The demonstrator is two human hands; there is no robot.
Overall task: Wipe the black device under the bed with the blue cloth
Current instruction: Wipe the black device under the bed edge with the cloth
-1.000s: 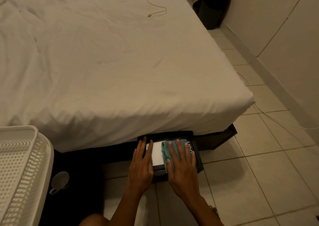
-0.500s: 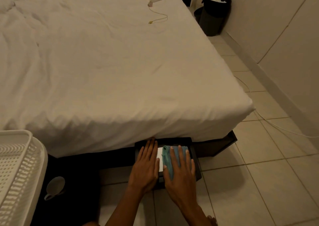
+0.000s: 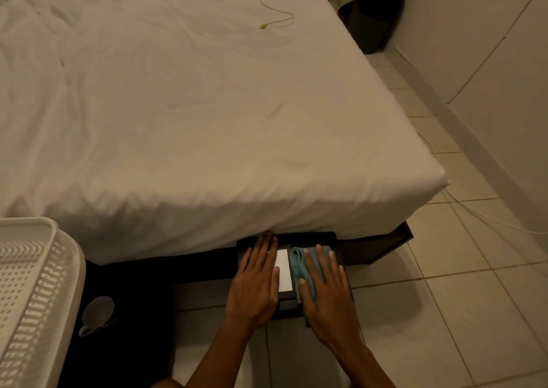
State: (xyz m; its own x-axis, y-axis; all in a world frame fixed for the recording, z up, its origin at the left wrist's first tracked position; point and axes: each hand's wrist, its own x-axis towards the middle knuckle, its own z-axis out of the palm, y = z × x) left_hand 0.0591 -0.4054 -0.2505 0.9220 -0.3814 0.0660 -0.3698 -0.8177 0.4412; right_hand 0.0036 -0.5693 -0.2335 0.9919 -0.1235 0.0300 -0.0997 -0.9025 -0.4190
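Note:
A flat black device (image 3: 308, 238) with a white panel (image 3: 284, 269) on top lies on the floor, half under the foot of the bed (image 3: 189, 114). My left hand (image 3: 255, 284) rests flat on its left part, fingers spread, fingertips at the sheet's hem. My right hand (image 3: 326, 289) presses flat on the folded blue cloth (image 3: 298, 261), which lies on the device's right half. Most of the cloth is hidden under my palm.
A white perforated plastic basket (image 3: 28, 292) stands at the left. A pale mug (image 3: 96, 313) lies on a dark mat beside it. A black bin (image 3: 375, 13) stands in the far corner. A white cable (image 3: 486, 220) runs over the floor tiles at the right.
Both hands have slid forward toward the bed, and the device now sits further under the sheet's hem. The cloth stays under my right hand. The view has tilted slightly.

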